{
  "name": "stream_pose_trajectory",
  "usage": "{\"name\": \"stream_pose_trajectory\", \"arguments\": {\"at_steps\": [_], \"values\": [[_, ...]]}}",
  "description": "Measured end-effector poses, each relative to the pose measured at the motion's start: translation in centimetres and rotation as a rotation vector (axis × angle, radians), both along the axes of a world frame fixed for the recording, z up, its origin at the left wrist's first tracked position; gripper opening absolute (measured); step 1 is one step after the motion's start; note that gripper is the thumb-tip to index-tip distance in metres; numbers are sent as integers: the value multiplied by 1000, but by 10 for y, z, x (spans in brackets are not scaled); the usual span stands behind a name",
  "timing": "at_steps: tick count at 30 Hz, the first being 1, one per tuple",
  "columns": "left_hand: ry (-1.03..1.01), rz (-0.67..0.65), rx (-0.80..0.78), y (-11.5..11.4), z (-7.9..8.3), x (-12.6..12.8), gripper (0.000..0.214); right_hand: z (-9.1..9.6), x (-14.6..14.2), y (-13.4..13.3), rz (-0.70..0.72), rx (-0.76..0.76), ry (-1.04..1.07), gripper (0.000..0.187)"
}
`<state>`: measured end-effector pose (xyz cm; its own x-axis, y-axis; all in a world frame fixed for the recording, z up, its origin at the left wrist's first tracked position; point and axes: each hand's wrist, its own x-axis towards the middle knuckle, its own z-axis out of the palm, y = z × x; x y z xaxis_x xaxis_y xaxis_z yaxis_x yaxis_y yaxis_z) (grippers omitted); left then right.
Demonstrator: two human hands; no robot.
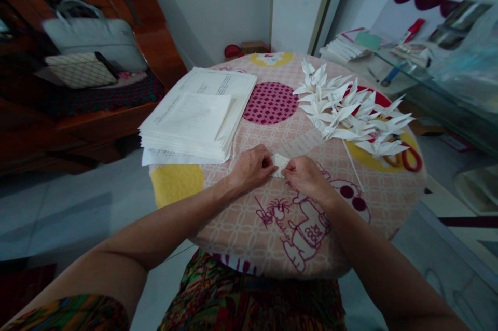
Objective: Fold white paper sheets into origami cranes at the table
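Between my two hands a small folded piece of paper (279, 165) lies at the middle of the round table. My left hand (254, 166) pinches its left side, fingers curled. On its right side my right hand (305, 175) grips with thumb and fingers pressed together. Just behind the hands rests a flat strip of paper (301, 141). Several folded white paper cranes (342, 108) are heaped at the back right of the table. At the left stands a tall stack of printed sheets (190, 128), with smaller paper (202, 115) on top.
Red-handled scissors (411, 159) lie partly under the cranes at the right edge, near a thin white stick (353, 165). A patterned cloth (241, 232) covers the table. To the right is a glass shelf (412, 74) with papers; a wooden bench (155, 35) holding bags stands left.
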<state>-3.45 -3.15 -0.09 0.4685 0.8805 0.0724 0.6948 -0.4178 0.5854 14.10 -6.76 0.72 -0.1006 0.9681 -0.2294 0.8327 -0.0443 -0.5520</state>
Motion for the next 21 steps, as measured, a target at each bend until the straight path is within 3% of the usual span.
{"name": "stream_pose_trajectory", "arguments": {"at_steps": [10,21], "values": [[14,10,35,-1,-3,0,15,-2,-1,-1,-19,28,-8,19],[5,-1,27,1,-7,2,18,-3,7,-1,-16,44,188,10]]}}
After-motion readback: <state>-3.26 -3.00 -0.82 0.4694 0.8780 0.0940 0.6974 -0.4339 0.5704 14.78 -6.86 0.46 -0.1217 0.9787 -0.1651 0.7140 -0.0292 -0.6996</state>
